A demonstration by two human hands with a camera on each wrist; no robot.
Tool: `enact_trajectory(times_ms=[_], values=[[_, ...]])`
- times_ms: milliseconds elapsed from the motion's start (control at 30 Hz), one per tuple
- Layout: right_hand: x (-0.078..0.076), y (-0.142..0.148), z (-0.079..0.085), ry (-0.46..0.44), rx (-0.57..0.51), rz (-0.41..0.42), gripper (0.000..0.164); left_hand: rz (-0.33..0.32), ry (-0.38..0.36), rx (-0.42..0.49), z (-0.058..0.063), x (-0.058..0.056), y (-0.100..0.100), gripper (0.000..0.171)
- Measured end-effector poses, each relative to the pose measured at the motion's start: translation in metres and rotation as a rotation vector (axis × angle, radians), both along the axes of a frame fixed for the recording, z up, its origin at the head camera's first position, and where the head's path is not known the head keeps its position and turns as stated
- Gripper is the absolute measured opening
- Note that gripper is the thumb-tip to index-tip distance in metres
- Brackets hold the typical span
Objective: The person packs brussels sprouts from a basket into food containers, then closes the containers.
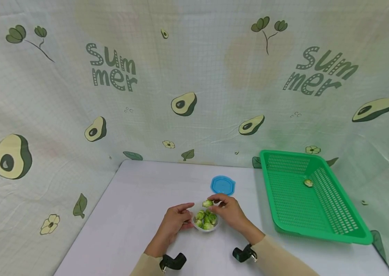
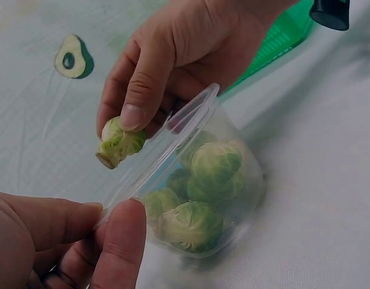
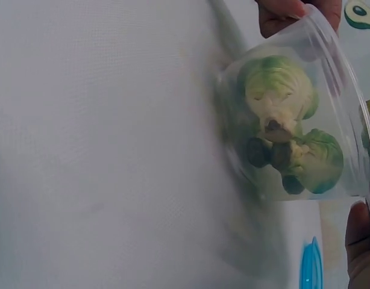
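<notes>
A clear plastic tub (image 2: pixel 251 180) stands on the white tabletop with several green Brussels sprouts (image 3: pixel 275 90) inside. My left hand (image 1: pixel 175 221) grips the tub at its left rim, a fingertip and the thumb on either side of the edge. Over the tub's far side, my right hand (image 1: pixel 231 212) pinches one Brussels sprout (image 2: pixel 122 143) between thumb and fingers. That sprout is just above the rim, its cut stem end pointing away from the palm.
Behind the tub a blue lid (image 1: pixel 223 185) lies flat on the table. At the right stands a large green plastic basket (image 1: pixel 294 211) with one Brussels sprout (image 1: pixel 308 183) in it. A cloth printed with avocados (image 1: pixel 184 104) hangs behind the table.
</notes>
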State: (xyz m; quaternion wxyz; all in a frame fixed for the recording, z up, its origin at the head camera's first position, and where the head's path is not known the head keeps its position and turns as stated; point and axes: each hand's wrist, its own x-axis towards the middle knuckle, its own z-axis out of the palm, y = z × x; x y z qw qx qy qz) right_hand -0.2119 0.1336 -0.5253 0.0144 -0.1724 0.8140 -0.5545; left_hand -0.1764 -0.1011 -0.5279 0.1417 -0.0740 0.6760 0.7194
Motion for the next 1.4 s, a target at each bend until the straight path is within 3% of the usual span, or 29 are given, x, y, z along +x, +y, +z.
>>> enact_trajectory(times_ms=[233, 900, 1400], values=[[0.001, -0.006, -0.007, -0.002, 0.033, -0.03, 0.023, -0.002, -0.002, 0.011, 0.0, -0.001, -0.001, 0.047], [0.002, -0.013, -0.013, 0.077, 0.117, 0.0, 0.033, -0.01, 0.012, 0.005, -0.002, 0.002, -0.002, 0.048], [-0.002, -0.007, -0.015, -0.073, -0.007, 0.037, 0.038, 0.0, -0.003, 0.003, 0.0, 0.0, -0.002, 0.046]])
